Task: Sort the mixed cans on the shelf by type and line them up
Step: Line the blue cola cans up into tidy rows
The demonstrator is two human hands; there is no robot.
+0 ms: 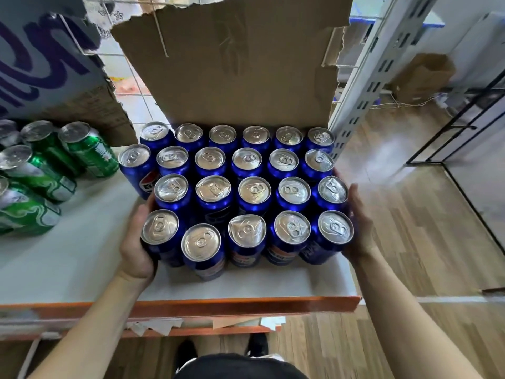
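Several blue cans (254, 190) stand upright in tight rows on the white shelf (82, 255), silver tops up. One blue can (136, 170) stands slightly apart at the block's left. My left hand (136, 250) presses flat against the front-left cans of the block. My right hand (358, 228) presses against the block's right side, fingers along the front-right cans. Both hands squeeze the block from opposite sides. Several green cans (87, 151) stand grouped at the shelf's left, apart from the blue ones.
A torn brown cardboard flap (232, 64) rises behind the blue cans. A white box with purple lettering (41, 64) hangs over the green cans. A perforated grey shelf post (363, 91) stands at right. The shelf's orange front edge (191, 305) is near me.
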